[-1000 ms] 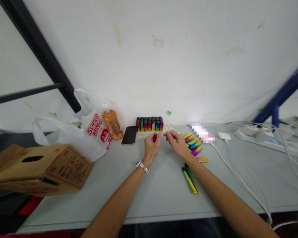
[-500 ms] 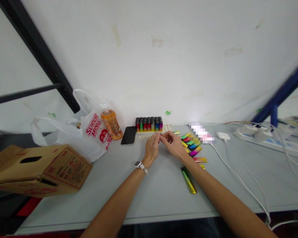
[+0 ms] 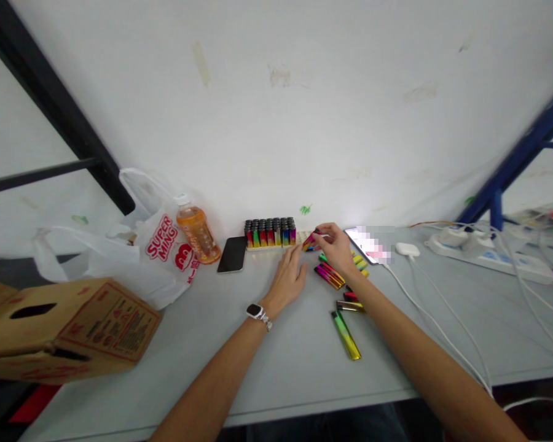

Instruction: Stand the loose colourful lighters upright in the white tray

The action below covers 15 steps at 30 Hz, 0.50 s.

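Observation:
Colourful lighters [image 3: 270, 233] with black tops stand upright in rows in a pale tray [image 3: 268, 248] against the wall. Between the fingertips of my right hand [image 3: 335, 248] is a tilted purple-and-yellow lighter [image 3: 309, 240], in front of the tray's right part. My left hand [image 3: 286, 274], wearing a silver watch [image 3: 258, 312], has its fingers stretched out, the tips close to that lighter's lower end; whether they touch it I cannot tell. More loose lighters [image 3: 329, 276] lie below and beside my right hand, partly hidden by it. A green-and-yellow lighter [image 3: 346, 336] lies nearer the front edge.
A dark phone [image 3: 232, 255] lies left of the tray, beside an orange drink bottle [image 3: 198, 234], a white plastic bag [image 3: 159, 270] and a cardboard box [image 3: 105, 319]. To the right are a lit phone [image 3: 362, 242], a white charging case [image 3: 407, 249], cables and a power strip [image 3: 493, 261].
My hands, close together before, have moved apart. My right hand now shows a purple-and-yellow lighter, and my left fingers have straightened. The loose lighters lie differently, and the view has shifted slightly.

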Motion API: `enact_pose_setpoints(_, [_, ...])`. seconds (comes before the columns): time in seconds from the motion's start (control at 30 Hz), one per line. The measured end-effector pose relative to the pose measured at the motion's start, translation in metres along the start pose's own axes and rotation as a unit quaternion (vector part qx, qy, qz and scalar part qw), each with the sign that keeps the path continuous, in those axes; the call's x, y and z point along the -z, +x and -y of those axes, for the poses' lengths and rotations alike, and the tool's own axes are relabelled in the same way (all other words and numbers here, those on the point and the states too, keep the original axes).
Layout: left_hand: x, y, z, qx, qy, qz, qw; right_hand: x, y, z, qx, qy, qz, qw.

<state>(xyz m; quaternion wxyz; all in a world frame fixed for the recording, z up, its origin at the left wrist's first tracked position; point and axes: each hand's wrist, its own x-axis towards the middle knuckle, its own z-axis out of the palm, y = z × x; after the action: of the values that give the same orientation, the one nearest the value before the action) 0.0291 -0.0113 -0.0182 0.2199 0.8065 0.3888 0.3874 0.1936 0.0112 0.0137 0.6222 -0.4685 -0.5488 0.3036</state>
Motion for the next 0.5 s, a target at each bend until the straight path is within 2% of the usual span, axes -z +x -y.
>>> enact_pose_setpoints(0.17, [-0.001, -0.001, -0.007, -0.1, 0.123, 0.058, 0.986, 0.014, 0.034, -0.015, 0.047, -0.057, 0.01, 0.997])
enact_pose_setpoints(0.27, [-0.002, -0.002, -0.01, -0.142, 0.146, 0.137, 0.969, 0.011, 0.048, -0.023, 0.062, -0.108, 0.03, 0.992])
enact_pose_setpoints(0.33, [-0.001, -0.003, -0.011, -0.146, 0.162, 0.173, 0.96, 0.006, 0.056, -0.026, 0.069, -0.135, 0.05, 0.987])
enact_pose_setpoints(0.5, [0.008, -0.003, -0.011, -0.126, 0.198, 0.154, 0.96, -0.011, 0.073, -0.03, 0.098, -0.169, 0.082, 0.977])
